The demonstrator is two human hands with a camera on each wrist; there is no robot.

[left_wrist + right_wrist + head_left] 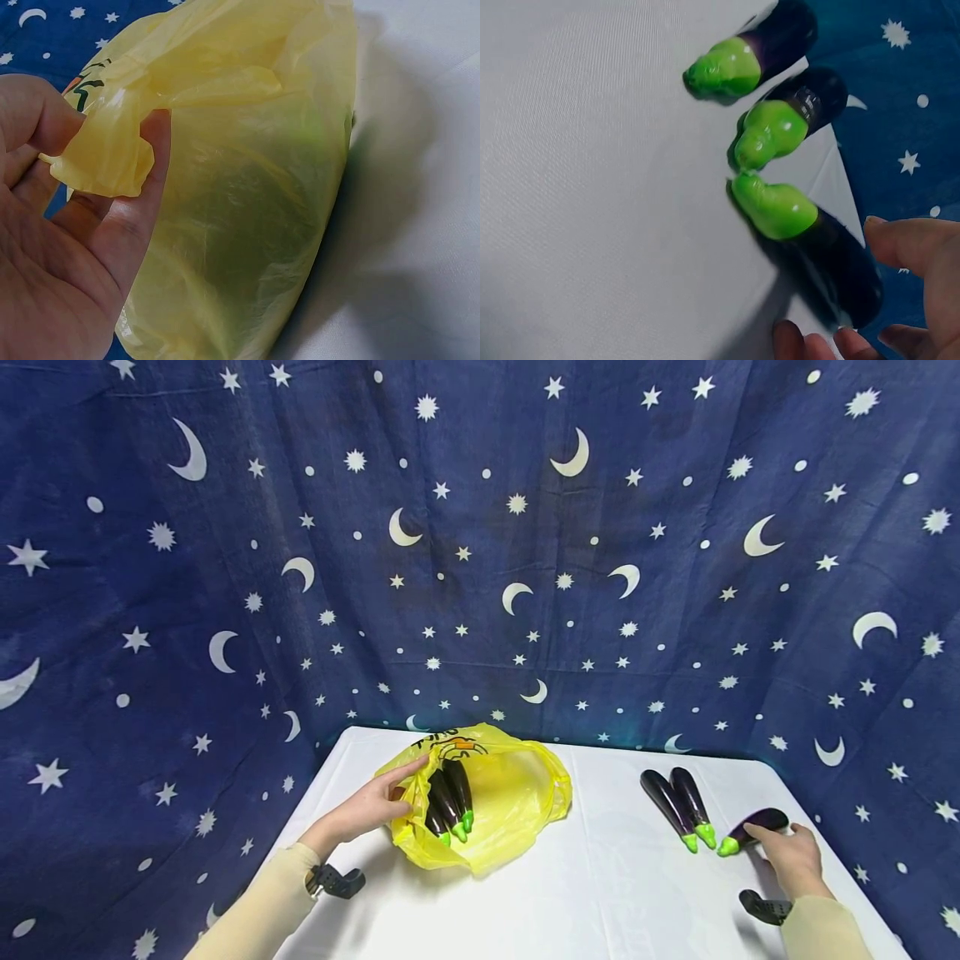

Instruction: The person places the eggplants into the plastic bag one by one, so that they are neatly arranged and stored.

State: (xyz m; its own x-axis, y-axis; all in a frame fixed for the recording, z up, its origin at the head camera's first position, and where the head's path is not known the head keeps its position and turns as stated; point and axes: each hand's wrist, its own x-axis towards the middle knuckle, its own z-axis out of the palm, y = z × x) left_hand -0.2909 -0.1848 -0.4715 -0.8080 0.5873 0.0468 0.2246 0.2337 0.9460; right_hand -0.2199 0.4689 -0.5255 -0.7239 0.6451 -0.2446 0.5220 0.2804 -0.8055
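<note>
At right on the worktop (615, 902), an eggplant (769, 819) lies ungripped between spread fingers of the right hand (797, 857); its smooth skin could slip. The left hand (369, 808) pinches the bag (510, 814), whose mouth may collapse if loosened.

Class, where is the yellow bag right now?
In the head view, the yellow bag lies on the left side of the table, its edge held by the left hand.

Head view faces forward and down; close in, left wrist shares its bag (513, 802), right its eggplants (776, 127).
</note>
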